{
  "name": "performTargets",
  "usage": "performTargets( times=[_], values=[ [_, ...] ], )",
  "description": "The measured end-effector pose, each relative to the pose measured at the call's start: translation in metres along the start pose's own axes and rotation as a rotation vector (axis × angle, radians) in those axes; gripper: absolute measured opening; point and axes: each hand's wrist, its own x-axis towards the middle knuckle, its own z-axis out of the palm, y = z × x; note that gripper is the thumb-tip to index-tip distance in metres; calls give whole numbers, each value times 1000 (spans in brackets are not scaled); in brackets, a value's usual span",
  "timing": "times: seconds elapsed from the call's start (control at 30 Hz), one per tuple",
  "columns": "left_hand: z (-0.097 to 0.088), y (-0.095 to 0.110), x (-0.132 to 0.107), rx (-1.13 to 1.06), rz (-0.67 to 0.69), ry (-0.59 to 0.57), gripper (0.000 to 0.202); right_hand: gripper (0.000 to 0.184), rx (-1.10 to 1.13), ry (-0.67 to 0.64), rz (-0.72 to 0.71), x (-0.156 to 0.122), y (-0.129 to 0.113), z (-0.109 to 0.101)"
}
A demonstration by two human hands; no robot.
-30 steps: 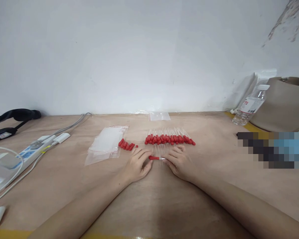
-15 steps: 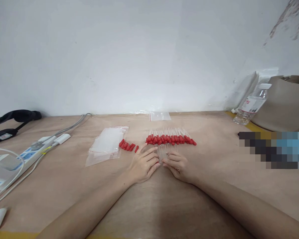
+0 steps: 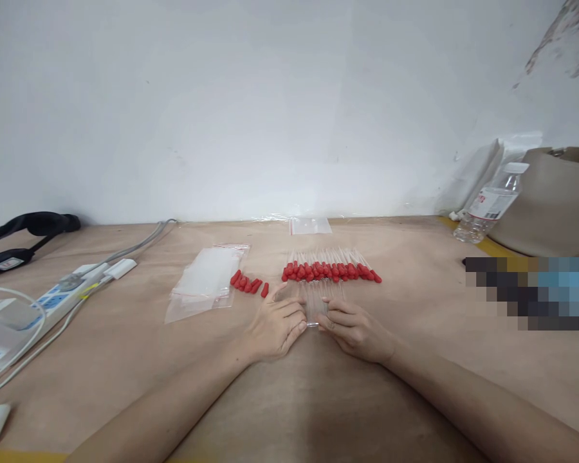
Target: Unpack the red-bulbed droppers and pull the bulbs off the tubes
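Observation:
A row of clear glass tubes (image 3: 313,301) lies on the table between my two hands. My left hand (image 3: 280,325) rests along their left side, its fingers bent and pressed together against them. On the other side, my right hand (image 3: 354,326) has its curled fingers and thumb at the near right edge of the tubes. Just beyond lie droppers with red rubber bulbs (image 3: 330,272), set side by side with their thin tips pointing away. Several loose red rubber bulbs (image 3: 248,284) lie to the left of my left hand.
Clear zip bags (image 3: 205,276) are stacked at the left, and another small bag (image 3: 311,226) lies by the wall. A power strip (image 3: 53,301) with cables is farther left, near a black strap (image 3: 29,238). At the right, a plastic bottle (image 3: 492,202) leans against a beige bin (image 3: 550,199).
My right hand has shifted slightly right and nearer to me. More of the tubes' near ends now shows between my hands. My left hand has barely moved.

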Motion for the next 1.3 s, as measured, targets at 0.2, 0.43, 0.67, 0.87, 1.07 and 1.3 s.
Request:
performTargets(
  times=[0.2, 0.43, 0.67, 0.87, 1.07, 1.3],
  values=[
    [-5, 2, -2, -63, -21, -42, 26, 26, -63, -38, -96, -1, 2, -7],
    [-6, 3, -3, -100, -10, -79, 26, 27, -136, -19, -187, 6, -2, -18],
    [-11, -17, -18, -99, -207, 44, 30, 28, -192, 108, 69, -13, 18, -26],
    [-21, -44, -14, -96, -552, 236, 28, 22, -323, 52, 496, -6, 20, -15],
    [-45, -78, -14, -35, -813, 318, 28, 15, -320, 13, 647, 9, 18, -5],
    [-35, -73, -18, 76, -621, 232, 20, 16, -398, 30, 550, 16, 10, -2]
  ],
)
